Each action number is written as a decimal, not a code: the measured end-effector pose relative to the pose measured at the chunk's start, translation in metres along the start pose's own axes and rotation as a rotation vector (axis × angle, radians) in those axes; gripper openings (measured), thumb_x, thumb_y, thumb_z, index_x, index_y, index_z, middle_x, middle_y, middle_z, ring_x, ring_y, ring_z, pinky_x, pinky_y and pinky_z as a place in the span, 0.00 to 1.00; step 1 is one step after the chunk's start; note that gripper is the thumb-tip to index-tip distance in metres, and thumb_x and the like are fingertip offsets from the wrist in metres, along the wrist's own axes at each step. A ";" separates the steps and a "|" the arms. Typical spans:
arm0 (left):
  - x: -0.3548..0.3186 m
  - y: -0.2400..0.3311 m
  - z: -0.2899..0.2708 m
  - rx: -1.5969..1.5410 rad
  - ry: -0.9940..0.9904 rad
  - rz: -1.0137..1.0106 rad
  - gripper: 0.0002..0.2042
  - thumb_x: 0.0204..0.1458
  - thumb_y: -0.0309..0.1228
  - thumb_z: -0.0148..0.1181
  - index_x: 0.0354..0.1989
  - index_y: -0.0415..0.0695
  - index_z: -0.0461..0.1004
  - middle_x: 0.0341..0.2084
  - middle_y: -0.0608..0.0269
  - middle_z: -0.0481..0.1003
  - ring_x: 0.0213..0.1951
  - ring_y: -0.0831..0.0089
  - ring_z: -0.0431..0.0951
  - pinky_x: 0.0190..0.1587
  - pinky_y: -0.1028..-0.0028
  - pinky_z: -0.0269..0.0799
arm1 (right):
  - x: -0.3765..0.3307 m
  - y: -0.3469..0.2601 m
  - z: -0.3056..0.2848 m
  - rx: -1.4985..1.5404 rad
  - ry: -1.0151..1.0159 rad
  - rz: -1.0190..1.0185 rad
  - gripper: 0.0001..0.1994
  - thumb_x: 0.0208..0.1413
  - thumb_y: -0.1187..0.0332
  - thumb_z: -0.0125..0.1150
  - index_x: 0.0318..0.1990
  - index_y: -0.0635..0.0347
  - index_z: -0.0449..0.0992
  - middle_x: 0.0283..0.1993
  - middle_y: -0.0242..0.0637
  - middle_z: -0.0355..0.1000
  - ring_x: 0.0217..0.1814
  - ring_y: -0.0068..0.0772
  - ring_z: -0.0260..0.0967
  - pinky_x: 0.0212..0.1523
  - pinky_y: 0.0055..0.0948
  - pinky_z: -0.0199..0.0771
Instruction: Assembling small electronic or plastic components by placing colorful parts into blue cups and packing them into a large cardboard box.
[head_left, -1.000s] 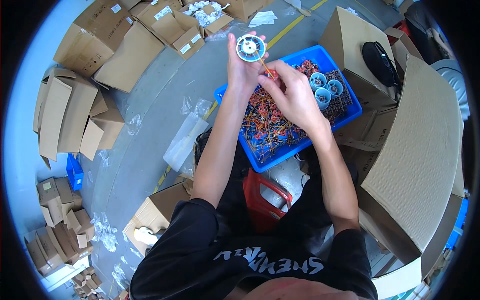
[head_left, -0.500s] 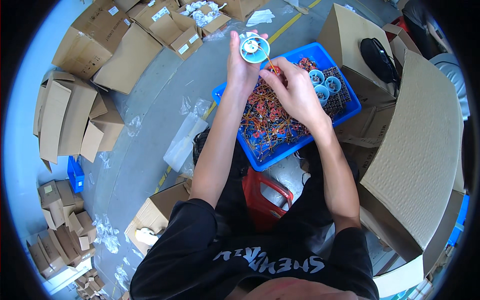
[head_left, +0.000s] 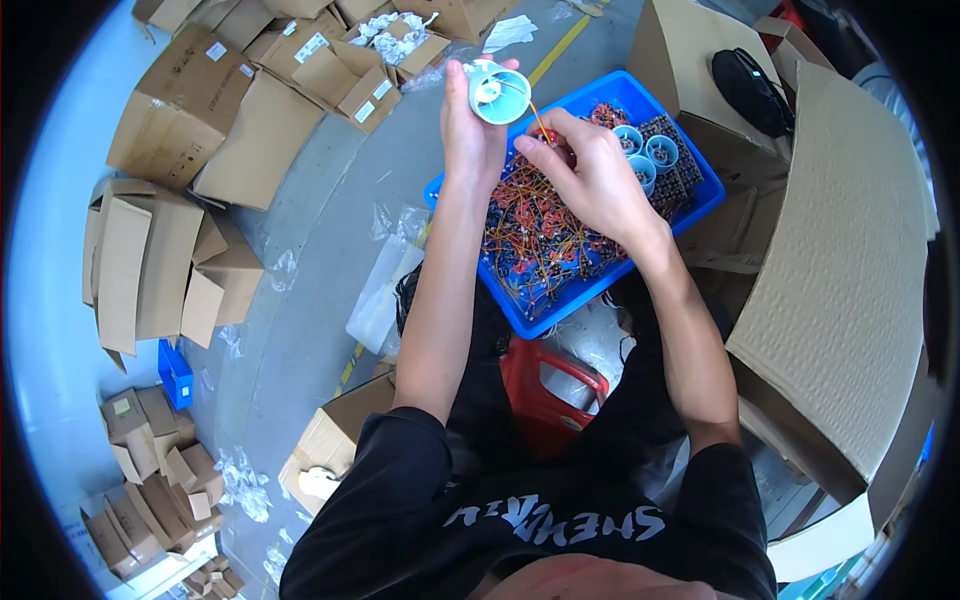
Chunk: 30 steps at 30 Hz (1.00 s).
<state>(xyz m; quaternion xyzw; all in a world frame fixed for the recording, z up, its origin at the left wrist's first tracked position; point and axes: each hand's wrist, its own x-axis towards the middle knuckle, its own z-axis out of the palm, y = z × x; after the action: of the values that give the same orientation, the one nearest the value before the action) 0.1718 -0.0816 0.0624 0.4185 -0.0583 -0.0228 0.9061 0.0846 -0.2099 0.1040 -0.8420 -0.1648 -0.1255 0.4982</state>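
Setting: grey concrete floor (head_left: 330, 230) with a yellow line, ringed by flattened and open cardboard boxes (head_left: 190, 110); loose clear plastic bags (head_left: 385, 290) beside the knees.
Work surface: no table; blue plastic tray (head_left: 470, 255) resting over the lap, above a red stool (head_left: 545, 395).
Tray contents: tangle of orange and yellow wired parts (head_left: 530, 245); three more pale round housings (head_left: 645, 155) at the far end.
Left hand (head_left: 472, 140): raised above the tray's near-left corner, forearm almost straight out, closed around a pale round plastic housing (head_left: 497, 92) with its open face turned toward the camera.
Right hand (head_left: 590, 175): wrist bent inward, thumb and forefinger narrowed to a pinch on a thin orange wire (head_left: 536, 118) running up to the housing's rim.
Risk, wire: likely to slip from so fine a pinch, or kink if pushed at an angle into the housing.
Risk, tangle: lower end seemingly still among the heap; a tug could drag neighbours out over the tray edge.
Risk, housing: held by the rim only; a twist could drop it into the tray.
Unclear: whether the wire tip is already seated inside.
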 end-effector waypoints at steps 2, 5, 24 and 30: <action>-0.001 0.001 0.000 -0.060 -0.019 -0.003 0.26 0.61 0.52 0.37 0.48 0.38 0.64 0.41 0.49 0.74 0.41 0.70 0.75 0.46 0.70 0.70 | -0.001 0.001 -0.001 0.014 0.017 -0.014 0.12 0.56 0.65 0.59 0.35 0.68 0.72 0.18 0.39 0.64 0.19 0.26 0.59 0.21 0.28 0.60; -0.002 0.000 0.002 -0.049 -0.021 -0.023 0.26 0.61 0.52 0.37 0.48 0.39 0.64 0.41 0.50 0.74 0.41 0.70 0.75 0.45 0.70 0.71 | -0.002 0.003 0.000 0.037 0.020 -0.096 0.12 0.56 0.65 0.59 0.34 0.68 0.71 0.18 0.40 0.64 0.18 0.28 0.60 0.21 0.29 0.60; -0.002 -0.002 0.003 -0.066 -0.061 -0.071 0.32 0.59 0.57 0.33 0.49 0.37 0.67 0.41 0.53 0.74 0.40 0.67 0.74 0.42 0.69 0.70 | -0.005 0.005 0.001 -0.038 0.081 -0.138 0.12 0.55 0.66 0.59 0.30 0.69 0.70 0.19 0.45 0.66 0.18 0.33 0.64 0.21 0.30 0.63; 0.000 -0.001 -0.001 -0.113 -0.085 -0.069 0.29 0.60 0.50 0.33 0.50 0.35 0.67 0.41 0.51 0.74 0.40 0.64 0.74 0.43 0.68 0.70 | -0.006 0.007 0.002 -0.065 0.051 -0.109 0.12 0.55 0.67 0.59 0.30 0.70 0.70 0.20 0.45 0.67 0.19 0.34 0.65 0.21 0.31 0.64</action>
<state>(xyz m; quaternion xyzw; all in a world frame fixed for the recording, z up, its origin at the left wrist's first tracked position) 0.1720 -0.0816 0.0614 0.3672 -0.0810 -0.0749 0.9236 0.0818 -0.2120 0.0951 -0.8439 -0.1935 -0.1794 0.4671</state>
